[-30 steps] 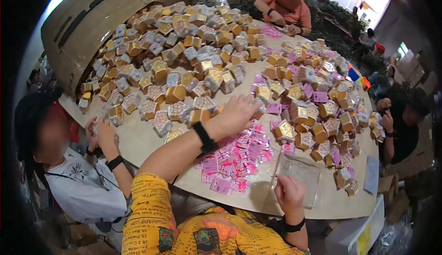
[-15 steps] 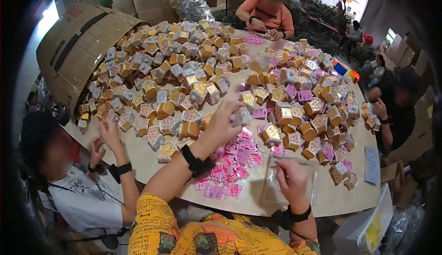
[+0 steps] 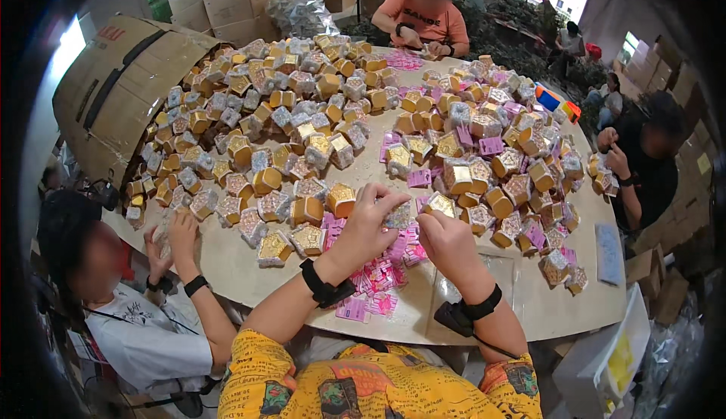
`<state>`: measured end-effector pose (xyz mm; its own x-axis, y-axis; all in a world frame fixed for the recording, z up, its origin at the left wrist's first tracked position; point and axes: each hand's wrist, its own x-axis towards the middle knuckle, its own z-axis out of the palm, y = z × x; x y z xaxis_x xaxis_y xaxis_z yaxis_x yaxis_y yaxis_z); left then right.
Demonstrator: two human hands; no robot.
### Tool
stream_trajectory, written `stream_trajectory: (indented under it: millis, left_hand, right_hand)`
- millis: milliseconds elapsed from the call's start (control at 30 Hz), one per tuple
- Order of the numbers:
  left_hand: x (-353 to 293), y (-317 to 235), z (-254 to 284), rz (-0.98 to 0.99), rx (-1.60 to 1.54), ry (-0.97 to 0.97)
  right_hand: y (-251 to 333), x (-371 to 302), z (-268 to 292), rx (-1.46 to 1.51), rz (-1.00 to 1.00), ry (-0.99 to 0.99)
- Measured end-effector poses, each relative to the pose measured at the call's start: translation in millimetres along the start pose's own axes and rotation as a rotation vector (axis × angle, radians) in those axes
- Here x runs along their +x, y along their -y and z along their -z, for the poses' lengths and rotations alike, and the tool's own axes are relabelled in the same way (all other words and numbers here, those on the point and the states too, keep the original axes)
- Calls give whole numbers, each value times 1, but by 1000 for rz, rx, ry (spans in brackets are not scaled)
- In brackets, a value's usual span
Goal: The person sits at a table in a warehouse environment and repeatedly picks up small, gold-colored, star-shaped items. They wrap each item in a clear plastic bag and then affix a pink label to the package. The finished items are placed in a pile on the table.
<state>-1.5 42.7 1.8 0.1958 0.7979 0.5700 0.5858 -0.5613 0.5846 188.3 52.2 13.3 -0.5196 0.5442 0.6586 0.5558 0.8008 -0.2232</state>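
Note:
My left hand (image 3: 367,230), closed, holds a small silvery, glittery box (image 3: 398,213) between thumb and fingers above the table. Just right of it, my right hand (image 3: 454,251) is closed in a pinch, close to the box; what its fingertips hold, if anything, is too small to make out. Beneath and between my hands lies a spread of pink printed cards (image 3: 376,277). A gold-topped box (image 3: 441,204) sits behind my right fingers. By my right wrist rests a flat clear plastic piece (image 3: 448,298).
Piles of gold and glittery boxes (image 3: 265,181) cover the round table (image 3: 393,321), spilling from a tipped carton (image 3: 125,90) at the far left. More boxes (image 3: 522,184) mixed with pink cards lie right. Co-workers sit at the left, far side and right. A bluish pad (image 3: 608,252) lies at the right edge.
My right hand has moved up and left from above the clear plastic to beside the box. The left hand still holds the box, now slightly lower. The whole view has shifted slightly.

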Motion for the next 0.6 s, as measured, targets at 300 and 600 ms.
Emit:
stream_trajectory:
  millis: [300, 600]
  left_hand:
    - [-1, -5, 3, -30, 24, 34]
    - [-3, -7, 6, -74, 93, 74]
  right_hand:
    - [2, 1, 3, -113, 40, 132]
    - [-3, 3, 2, 11, -49, 169]
